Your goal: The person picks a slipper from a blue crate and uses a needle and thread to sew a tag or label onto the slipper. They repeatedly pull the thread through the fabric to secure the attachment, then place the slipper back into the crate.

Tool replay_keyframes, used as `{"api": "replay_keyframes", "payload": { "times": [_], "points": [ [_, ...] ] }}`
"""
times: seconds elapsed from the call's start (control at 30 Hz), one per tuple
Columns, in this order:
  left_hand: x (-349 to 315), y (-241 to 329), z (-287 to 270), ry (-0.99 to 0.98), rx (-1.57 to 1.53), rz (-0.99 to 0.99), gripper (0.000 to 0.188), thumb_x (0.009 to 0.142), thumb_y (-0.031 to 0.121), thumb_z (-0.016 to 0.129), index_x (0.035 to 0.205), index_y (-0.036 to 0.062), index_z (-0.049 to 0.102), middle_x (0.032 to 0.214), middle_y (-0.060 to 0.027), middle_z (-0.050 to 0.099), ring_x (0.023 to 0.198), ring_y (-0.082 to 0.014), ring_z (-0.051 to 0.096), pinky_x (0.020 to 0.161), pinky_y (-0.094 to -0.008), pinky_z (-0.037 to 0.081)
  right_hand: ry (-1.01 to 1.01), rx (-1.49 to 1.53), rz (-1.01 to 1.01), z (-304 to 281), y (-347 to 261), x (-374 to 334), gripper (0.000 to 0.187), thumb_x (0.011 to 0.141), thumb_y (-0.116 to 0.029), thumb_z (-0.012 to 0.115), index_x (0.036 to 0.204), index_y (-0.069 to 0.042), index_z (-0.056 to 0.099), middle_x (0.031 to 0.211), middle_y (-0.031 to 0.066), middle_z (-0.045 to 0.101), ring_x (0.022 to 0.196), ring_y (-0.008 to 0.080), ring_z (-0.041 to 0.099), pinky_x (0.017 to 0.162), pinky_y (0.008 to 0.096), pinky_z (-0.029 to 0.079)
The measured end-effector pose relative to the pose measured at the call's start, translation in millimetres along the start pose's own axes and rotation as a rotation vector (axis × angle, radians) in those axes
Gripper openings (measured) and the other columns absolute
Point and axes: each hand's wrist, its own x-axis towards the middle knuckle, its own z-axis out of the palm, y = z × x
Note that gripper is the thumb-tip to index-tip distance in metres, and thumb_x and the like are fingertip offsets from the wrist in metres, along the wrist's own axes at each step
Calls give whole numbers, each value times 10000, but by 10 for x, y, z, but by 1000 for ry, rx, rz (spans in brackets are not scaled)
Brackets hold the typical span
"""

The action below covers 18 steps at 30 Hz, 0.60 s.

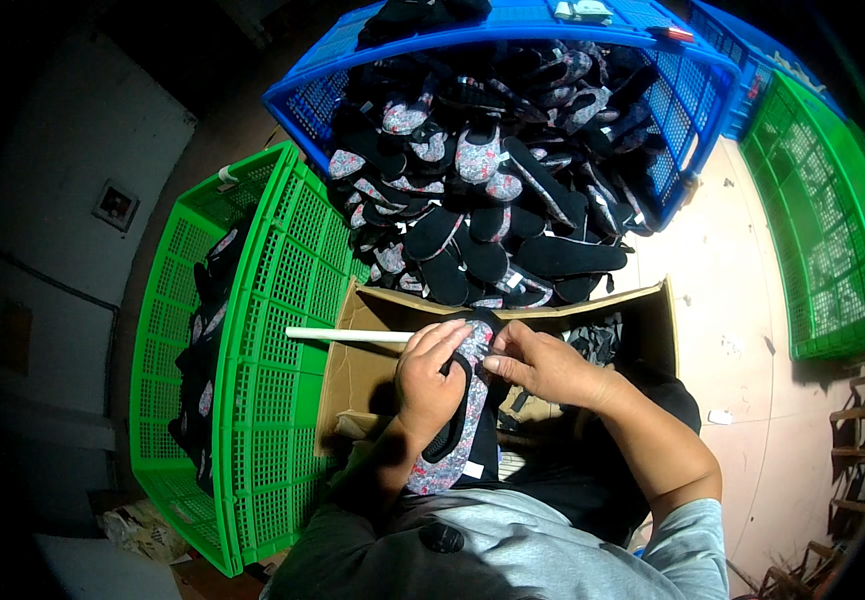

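Note:
A floral grey-and-pink slipper with black lining (462, 430) lies lengthwise before me, its heel end close to my body. My left hand (430, 380) grips it from the left, fingers over the floral upper near the toe. From the right, my right hand (542, 365) has thumb and fingers bent together at the toe's edge, pinching there; the exact spot between the fingertips is hidden. A small white tag (472, 469) sticks out by the heel end. A white rod (347, 335) runs leftward from behind my left hand; whether the hand touches it, I cannot tell.
Below my hands stands an open cardboard box (352, 392) with dark scraps (597, 340). Beyond it, many slippers (482, 225) spill from a tipped blue crate (697, 150). A green crate (277, 400) holding slippers stands left; another green crate (822, 220) and a wooden rack (860, 450) are at right.

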Motion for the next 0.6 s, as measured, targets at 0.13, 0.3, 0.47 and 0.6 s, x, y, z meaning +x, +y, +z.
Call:
{"api": "replay_keyframes", "payload": {
  "times": [0.13,0.3,0.47,0.6],
  "points": [
    [3,7,-12,6,-6,-13,398,742,-72,607,1115,2,722,1158,-155,711,1110,-343,648,992,-411,502,7,-29,-13,19,-47,-3,431,998,-440,617,1107,-35,515,959,188,683,900,340,676,781,423,521],
    [5,2,-12,-2,-21,-26,396,742,-72,603,1114,-3,718,1161,-165,708,1106,-345,651,993,-412,501,36,17,-89,79,-32,-1,429,986,-408,638,1091,-17,494,951,232,681,891,431,671,744,480,516],
    [-13,-15,-4,1,-17,-24,394,744,-73,597,1112,-3,718,1163,-165,706,1105,-344,652,993,-413,500,31,-2,-125,142,-39,0,407,996,-365,624,1121,-9,472,987,236,682,919,441,670,754,494,519],
    [-7,-6,-2,0,-21,-28,396,744,-73,598,1115,-2,718,1159,-162,707,1101,-341,652,990,-413,501,75,-25,-175,178,-11,1,399,996,-342,623,1142,-5,468,994,238,687,927,446,670,756,501,527]
  ]
}}
